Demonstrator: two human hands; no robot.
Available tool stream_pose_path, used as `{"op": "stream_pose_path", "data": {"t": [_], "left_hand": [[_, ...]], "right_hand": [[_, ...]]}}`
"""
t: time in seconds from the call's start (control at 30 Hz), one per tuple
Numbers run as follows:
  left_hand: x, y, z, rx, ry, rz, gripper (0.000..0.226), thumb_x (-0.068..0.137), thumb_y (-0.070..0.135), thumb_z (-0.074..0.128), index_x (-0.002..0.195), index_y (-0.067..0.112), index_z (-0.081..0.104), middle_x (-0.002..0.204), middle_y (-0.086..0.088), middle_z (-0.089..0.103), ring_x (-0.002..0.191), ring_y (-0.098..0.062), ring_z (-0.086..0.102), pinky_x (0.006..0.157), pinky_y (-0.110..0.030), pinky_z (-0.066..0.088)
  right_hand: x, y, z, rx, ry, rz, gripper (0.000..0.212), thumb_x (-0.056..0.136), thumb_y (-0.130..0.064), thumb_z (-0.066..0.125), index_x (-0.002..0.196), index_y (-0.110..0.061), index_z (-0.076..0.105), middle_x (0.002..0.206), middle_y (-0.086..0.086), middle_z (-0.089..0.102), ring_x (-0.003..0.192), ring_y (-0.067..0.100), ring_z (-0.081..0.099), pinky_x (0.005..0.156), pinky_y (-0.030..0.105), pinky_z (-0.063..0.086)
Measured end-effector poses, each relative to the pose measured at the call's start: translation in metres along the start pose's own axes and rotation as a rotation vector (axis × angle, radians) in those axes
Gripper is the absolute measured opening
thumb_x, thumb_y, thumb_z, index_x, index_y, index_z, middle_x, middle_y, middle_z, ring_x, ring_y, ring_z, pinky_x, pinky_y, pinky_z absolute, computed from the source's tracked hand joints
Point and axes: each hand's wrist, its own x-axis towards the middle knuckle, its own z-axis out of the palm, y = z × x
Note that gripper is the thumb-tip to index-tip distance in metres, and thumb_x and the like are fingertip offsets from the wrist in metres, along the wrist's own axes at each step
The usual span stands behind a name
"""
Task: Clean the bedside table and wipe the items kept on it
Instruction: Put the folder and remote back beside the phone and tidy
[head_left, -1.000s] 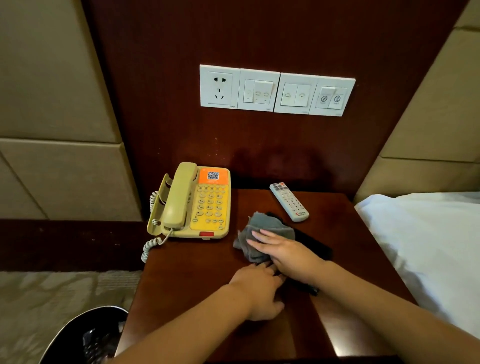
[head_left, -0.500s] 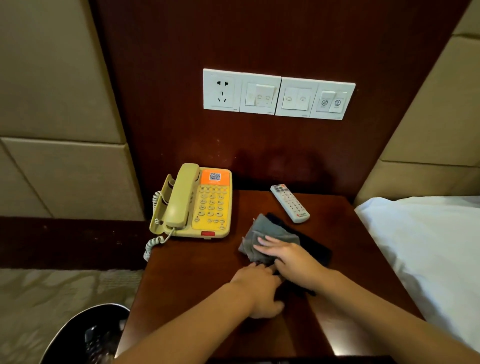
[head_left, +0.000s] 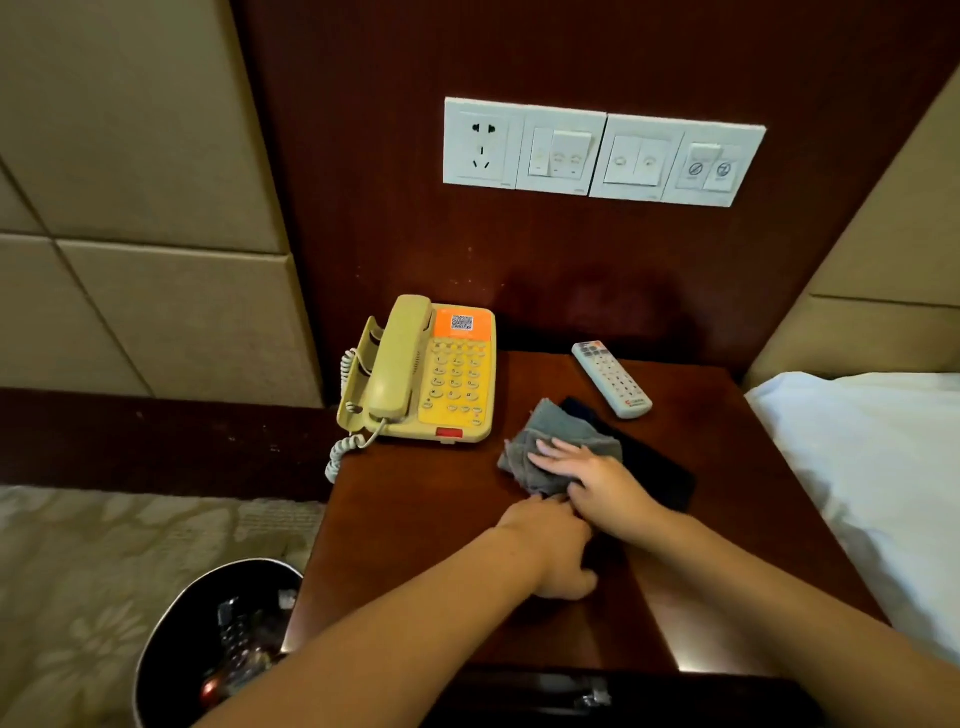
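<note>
- The phone (head_left: 415, 374) sits at the back-left of the table (head_left: 415, 519), clear of the cloth. I judge it not yet wiped and would leave it until the step in hand is done.
- The left hand (head_left: 550, 551) lies on the table towards the front, its fingers reaching the near end of the dark flat item (head_left: 654, 467). The right wrist covers those fingers, so I cannot tell whether they pinch that end or only pin it. Either way, I'd bear down there so the item doesn't skid.
- The cloth (head_left: 550, 452), grey and bunched, lies mid-table on the item's left part, just right of the phone.
- The right hand (head_left: 597, 483) rests on the cloth with its fingers straight, pressing rather than clutching it. I'd flatten the bunch first, then draw it along the item's full length with even pressure.
- The remote (head_left: 612, 379) lies just beyond the item's far end, apart from the cloth. I'd stop each stroke short of it.
</note>
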Motion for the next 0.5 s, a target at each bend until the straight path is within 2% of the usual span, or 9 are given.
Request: {"op": "stream_pose_path", "data": {"t": [0.13,0.2,0.3,0.43,0.5], "left_hand": [[0.006,-0.001,0.004,-0.015,-0.017,0.023,0.072,0.095,0.047,0.041,0.152,0.017,0.011,0.160,-0.008,0.002,0.147,-0.025,0.003,0.118,-0.041,0.010],[0.009,-0.001,0.006,-0.030,-0.031,0.020,0.073,0.095,0.047,0.041,0.153,0.018,0.007,0.160,-0.006,-0.005,0.147,-0.023,-0.001,0.118,-0.042,0.008],[0.011,-0.002,0.007,-0.033,-0.053,0.017,0.073,0.095,0.049,0.039,0.153,0.019,0.006,0.160,-0.005,-0.005,0.147,-0.023,-0.002,0.118,-0.043,0.006],[0.009,-0.003,0.005,0.042,-0.034,0.018,0.073,0.094,0.053,0.035,0.153,0.020,0.007,0.160,-0.005,0.001,0.147,-0.023,0.001,0.118,-0.043,0.000],[0.007,-0.002,0.004,0.078,-0.025,0.021,0.073,0.094,0.054,0.033,0.153,0.020,0.006,0.160,-0.005,0.000,0.147,-0.022,0.000,0.117,-0.044,-0.005]], "right_hand": [[0.022,0.015,-0.018,-0.041,0.041,0.086,0.062,0.094,0.006,0.033,0.150,-0.020,0.026,0.160,-0.002,0.014,0.147,0.011,0.007,0.119,0.029,0.004],[0.035,0.019,-0.025,-0.100,0.039,0.149,0.061,0.097,0.002,0.033,0.152,-0.021,0.021,0.161,-0.001,0.007,0.148,0.014,0.002,0.120,0.036,0.005],[0.038,0.012,-0.022,-0.117,0.028,0.173,0.062,0.097,0.003,0.033,0.152,-0.022,0.020,0.161,-0.001,0.004,0.148,0.015,0.000,0.120,0.037,0.009],[-0.002,0.019,-0.021,-0.135,-0.033,0.092,0.062,0.095,0.005,0.031,0.150,-0.022,0.026,0.159,-0.004,0.013,0.147,0.011,0.009,0.119,0.026,0.010],[-0.038,0.037,-0.023,-0.157,-0.001,0.094,0.061,0.094,0.002,0.035,0.149,-0.024,0.029,0.158,-0.006,0.019,0.146,0.008,0.013,0.116,0.018,0.007]]}}
